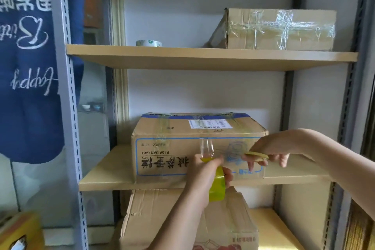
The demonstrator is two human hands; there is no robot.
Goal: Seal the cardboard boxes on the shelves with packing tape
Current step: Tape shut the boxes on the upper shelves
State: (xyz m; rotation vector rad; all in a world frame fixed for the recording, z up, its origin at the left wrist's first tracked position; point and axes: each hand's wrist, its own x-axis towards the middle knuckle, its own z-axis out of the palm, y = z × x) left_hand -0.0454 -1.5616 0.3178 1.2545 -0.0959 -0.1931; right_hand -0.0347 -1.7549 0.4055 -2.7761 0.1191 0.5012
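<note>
A cardboard box (174,148) with blue print and a white label stands on the middle shelf (105,178). My left hand (205,170) grips a yellowish roll of packing tape (217,186) in front of the box. A clear strip of tape (206,148) runs up from the roll to the box's front face. My right hand (267,148) holds yellow-handled scissors (256,155) against the box's right front. A taped box (282,30) sits on the upper shelf (203,57). Another box (158,217) lies below.
A second tape roll (149,43) lies on the upper shelf at the left. A blue cloth with white lettering (26,67) hangs on the grey upright at the left. A yellow package (20,229) sits at the bottom left corner.
</note>
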